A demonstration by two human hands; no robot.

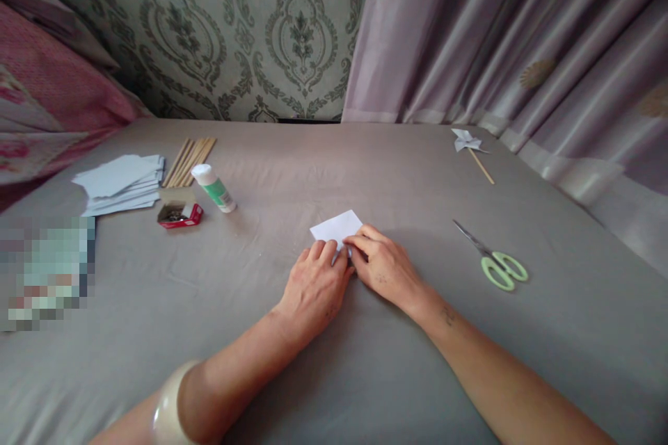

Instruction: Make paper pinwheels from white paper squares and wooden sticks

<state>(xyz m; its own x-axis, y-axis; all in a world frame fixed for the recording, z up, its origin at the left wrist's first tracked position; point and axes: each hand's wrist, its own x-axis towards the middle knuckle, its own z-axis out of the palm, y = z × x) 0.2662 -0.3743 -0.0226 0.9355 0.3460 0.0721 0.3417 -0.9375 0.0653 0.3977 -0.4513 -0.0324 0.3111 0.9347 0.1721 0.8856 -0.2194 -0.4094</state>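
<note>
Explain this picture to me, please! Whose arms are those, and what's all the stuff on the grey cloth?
There's no robot here: these are a person's own bare arms. The camera is worn on their head, so you look forward and down, as they do.

The left hand and right hand meet in the middle, with their fingers on the near part of a small white paper. How tightly they grip it, I can't tell.

On the grey cloth, to the left, are stacked sheets, wooden sticks, a white and green tube and a small red box. To the right are scissors and, farther back, a pinwheel. The patch at the left edge is blurred, so I can't name it.
</note>
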